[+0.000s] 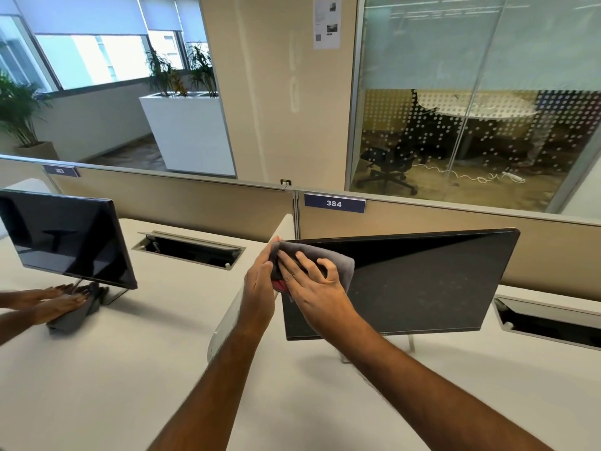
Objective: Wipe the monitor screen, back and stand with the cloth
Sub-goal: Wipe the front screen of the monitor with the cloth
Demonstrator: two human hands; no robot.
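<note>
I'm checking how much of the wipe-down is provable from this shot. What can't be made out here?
Head view only:
- Monitor back: faces away, hidden by the screen.
- Stand: mostly behind the panel and right forearm.
- Cloth: largely under the right hand and left hand.
- Screen dust or smears: too faint to judge.

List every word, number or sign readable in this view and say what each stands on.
"384": white digits on the blue desk plate, fixed to the partition's top edge behind the monitor.
Second blue plate, on the partition to the left: digits too blurred to read.
Paper notice on the column: print and square code too small to read.
Monitor's lower bezel: no legible brand.
</note>
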